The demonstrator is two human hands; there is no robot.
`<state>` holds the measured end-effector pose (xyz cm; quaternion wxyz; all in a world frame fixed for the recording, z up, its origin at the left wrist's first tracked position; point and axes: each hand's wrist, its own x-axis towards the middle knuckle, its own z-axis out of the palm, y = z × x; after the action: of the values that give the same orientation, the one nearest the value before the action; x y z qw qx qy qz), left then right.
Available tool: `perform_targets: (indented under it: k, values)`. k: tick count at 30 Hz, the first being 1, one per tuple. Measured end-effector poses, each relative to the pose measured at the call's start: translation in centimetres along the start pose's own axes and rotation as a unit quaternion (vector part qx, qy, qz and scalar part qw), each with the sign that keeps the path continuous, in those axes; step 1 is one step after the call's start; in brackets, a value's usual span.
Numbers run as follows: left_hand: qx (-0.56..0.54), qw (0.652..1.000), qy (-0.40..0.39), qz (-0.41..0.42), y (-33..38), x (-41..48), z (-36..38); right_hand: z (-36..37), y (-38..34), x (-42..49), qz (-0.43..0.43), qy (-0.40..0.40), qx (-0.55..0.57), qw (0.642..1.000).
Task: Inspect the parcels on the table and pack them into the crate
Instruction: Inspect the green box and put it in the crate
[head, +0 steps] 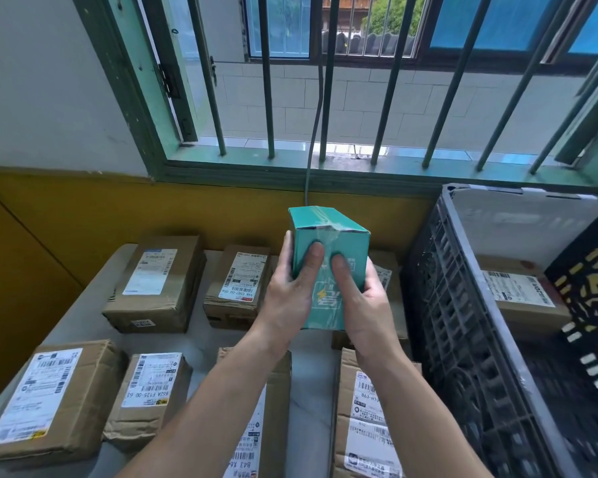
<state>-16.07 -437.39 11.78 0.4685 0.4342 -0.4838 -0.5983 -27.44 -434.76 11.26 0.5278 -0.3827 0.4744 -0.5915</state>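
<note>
Parcels in brown wrap (154, 282) lay across the bench (201, 343) in the lower left of the frame, while we held the teal box (328, 243) up at centre, our left hand (292, 294) and right hand (365, 305) both clasped round it, thumbs on the near face. To inspect it well, we judged we should turn it slowly to check each taped seam. We should then lower it flat into the black crate (463, 339) at the right, beside the parcel already inside.

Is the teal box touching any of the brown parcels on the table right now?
Cannot tell. In the head view both hands, left hand and right hand, hold the teal box, hiding its bottom edge.
</note>
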Motion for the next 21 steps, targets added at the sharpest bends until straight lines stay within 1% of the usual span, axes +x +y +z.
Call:
perform_targets:
  k: [6,11,15,18,21]
  values:
    - [0.005,1.000,0.016,0.006,0.33,-0.04,0.01,-0.08,0.01,-0.23,0.003,-0.011,0.001,1.000]
    - [-0.002,1.000,0.029,-0.001,-0.41,-0.06,0.23,0.09,-0.68,0.11,0.007,0.003,-0.008,1.000]
    - [0.002,1.000,0.016,0.006,-0.56,-0.09,0.37,0.39,-0.82,0.25,0.012,0.026,0.006,1.000]
    - [0.004,1.000,0.005,0.009,-0.41,0.21,0.07,0.23,-0.67,0.17,0.016,0.026,0.032,0.999]
    - [0.008,1.000,0.005,0.013,-0.35,0.24,-0.03,0.21,-0.45,0.06,0.013,0.018,0.027,0.999]
